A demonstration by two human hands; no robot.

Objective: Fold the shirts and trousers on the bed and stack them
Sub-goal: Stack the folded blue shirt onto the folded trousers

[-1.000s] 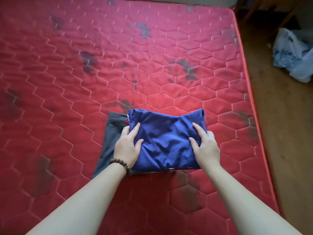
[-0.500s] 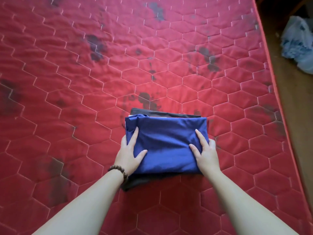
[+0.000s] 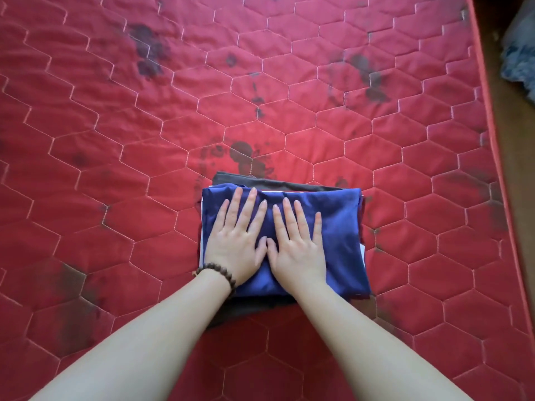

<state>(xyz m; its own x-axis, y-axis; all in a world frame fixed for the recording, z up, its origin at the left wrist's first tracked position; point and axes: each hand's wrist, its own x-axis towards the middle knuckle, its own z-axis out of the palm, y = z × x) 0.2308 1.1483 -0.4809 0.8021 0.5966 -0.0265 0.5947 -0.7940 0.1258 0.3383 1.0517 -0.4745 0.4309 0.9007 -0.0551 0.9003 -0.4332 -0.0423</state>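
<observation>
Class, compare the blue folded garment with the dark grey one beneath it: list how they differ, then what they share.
The blue garment lies on top, the dark grey garment underneath. The blue one shows nearly its whole face; the grey one shows only edges at the far and near sides. Both hands, left hand and right hand, press flat on the blue one, not the grey. Both are folded, stacked on the red mattress.

bed: red quilted cloth, matt, dark-stained | blue garment: smooth cloth, slight sheen | grey garment: matt cloth | bracelet: dark beads

Soft even daylight, faint shadows, wide-angle bending at edges, corners slightly blurred
</observation>
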